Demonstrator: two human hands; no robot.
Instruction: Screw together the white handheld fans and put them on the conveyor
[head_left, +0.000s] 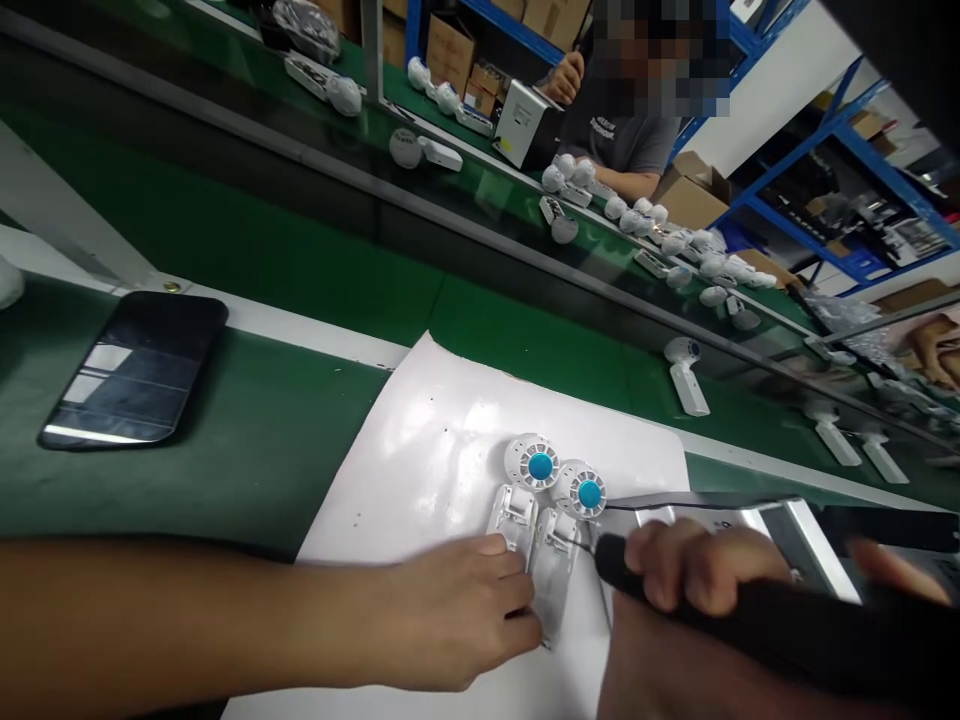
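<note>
While two handheld fans (pixel 556 550) point away from you, your left hand (pixel 487 612) curls against them, grip unclear; rightward, your right hand (pixel 705 572) clasps a screwdriver (pixel 795 622).

Left hand (pixel 480 612): bare, smooth-backed, with rounded knuckles. Left forearm (pixel 195 620), directly behind that hand: bare, smooth, tapering towards it. Right hand (pixel 709 572): bare, finer detail lost to blur.

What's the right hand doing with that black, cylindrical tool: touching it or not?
Touching: the head view, though blurred there, shows the right hand wrapped around the black, cylindrical tool.
</note>
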